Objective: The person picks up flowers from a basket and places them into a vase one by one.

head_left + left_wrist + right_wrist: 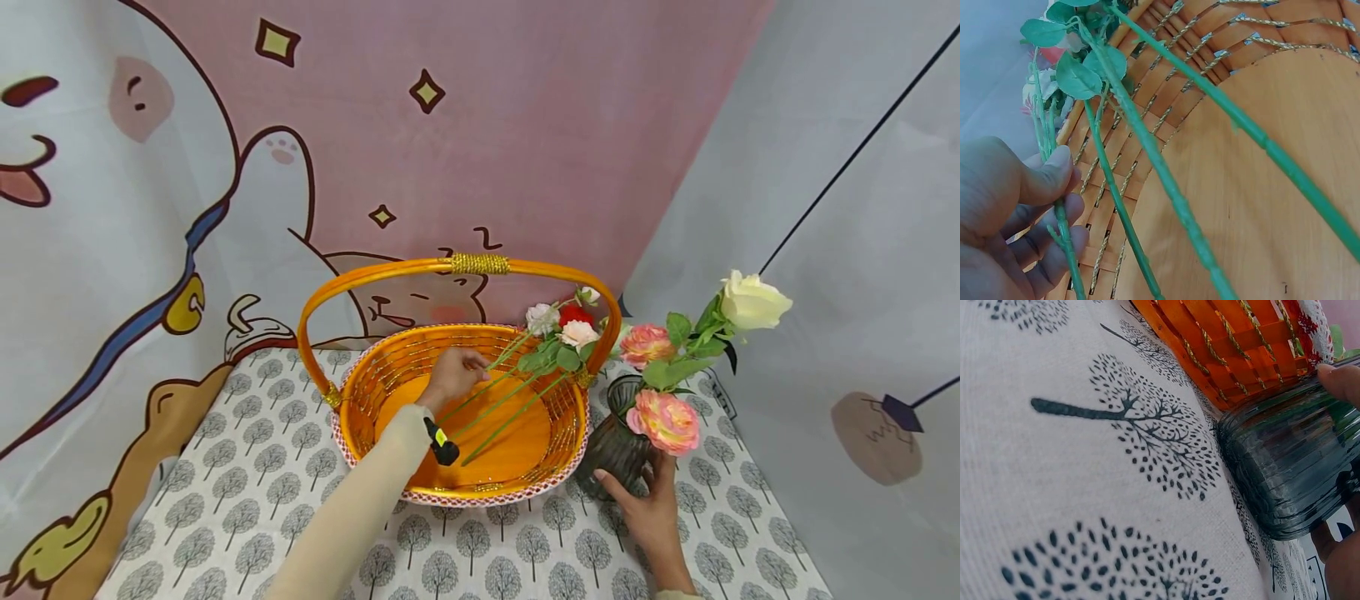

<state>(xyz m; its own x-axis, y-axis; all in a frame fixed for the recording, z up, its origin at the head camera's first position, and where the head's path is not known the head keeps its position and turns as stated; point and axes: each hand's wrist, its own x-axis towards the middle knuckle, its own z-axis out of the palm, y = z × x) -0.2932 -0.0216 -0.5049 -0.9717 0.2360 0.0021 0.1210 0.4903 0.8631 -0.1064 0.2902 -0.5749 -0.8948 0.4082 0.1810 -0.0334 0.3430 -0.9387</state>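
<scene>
With the left hand (457,373), over the basket (480,502), pinching one thin stem (1063,225) between thumb and fingertips; so, a narrow grip there. With the right hand (648,508), holding the vase (609,454) by its lower body in a wider grip, just beside the basket on the cloth-covered desk (247,500). Only in the head view, can see the cream rose (753,302) and two pink-orange flowers (663,422) leaning out over the vase's right side, also the complete arched handle (480,264), smooth, orange, wrapped at the top with gold cord. In the left wrist view, can see small knots along the other green stems (1177,199), crossing the woven wall and flat bottom. In the right wrist view, can see closely the ribbed, smoky glass with rounded base, and the coarse weave of the tree-printed cloth (997,456). Cannot tell exactly which blossom belongs to the pinched stem.
</scene>
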